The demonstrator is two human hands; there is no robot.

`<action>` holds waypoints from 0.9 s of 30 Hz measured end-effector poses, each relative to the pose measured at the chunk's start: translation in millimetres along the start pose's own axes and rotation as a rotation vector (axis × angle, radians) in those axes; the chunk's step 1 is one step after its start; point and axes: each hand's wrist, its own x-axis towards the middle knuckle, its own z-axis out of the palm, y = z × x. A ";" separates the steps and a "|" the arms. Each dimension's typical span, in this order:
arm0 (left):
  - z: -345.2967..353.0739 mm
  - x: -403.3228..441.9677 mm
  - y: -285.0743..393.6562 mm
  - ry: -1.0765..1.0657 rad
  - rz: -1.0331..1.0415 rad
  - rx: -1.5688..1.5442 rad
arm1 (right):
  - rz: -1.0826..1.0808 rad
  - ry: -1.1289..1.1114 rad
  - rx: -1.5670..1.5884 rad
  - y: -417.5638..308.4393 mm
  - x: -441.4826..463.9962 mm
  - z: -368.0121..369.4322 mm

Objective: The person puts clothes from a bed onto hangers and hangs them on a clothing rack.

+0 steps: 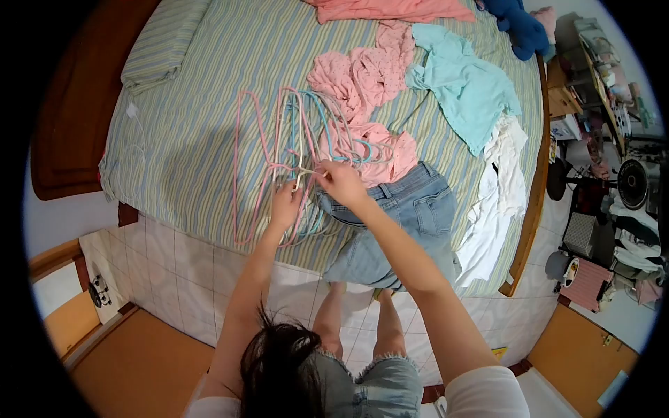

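A bunch of clothes hangers (277, 132) in pink, white and light blue stands on the bed, partly overlapping. My left hand (284, 203) is closed around part of the bunch near the hooks. Just to its right, my right hand (341, 182) pinches the hook end of a pale hanger. One pink hanger (235, 174) is spread out to the left of the others. Blue jeans (426, 205) with a back pocket lie beside my right hand. Behind the hangers is a crumpled pink garment (390, 153).
The striped bed (188, 139) also bears a pink patterned garment (359, 76), a mint-green shirt (467, 83), white clothes (484, 230) and a folded striped cloth (164, 45). A wooden bed edge (523, 251) and a fan (633, 184) are at the right.
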 end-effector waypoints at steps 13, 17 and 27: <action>77.2 -19.1 183.9 0.019 0.124 -0.288 | 0.543 -0.025 1.183 12.5 -80.0 -65.9; 95.6 -41.9 212.3 -0.163 0.262 -0.376 | 0.493 -0.176 1.609 15.7 -108.5 -114.9; 110.4 -38.1 185.2 0.006 0.234 -0.094 | 0.975 0.204 1.084 124.7 -150.1 -147.0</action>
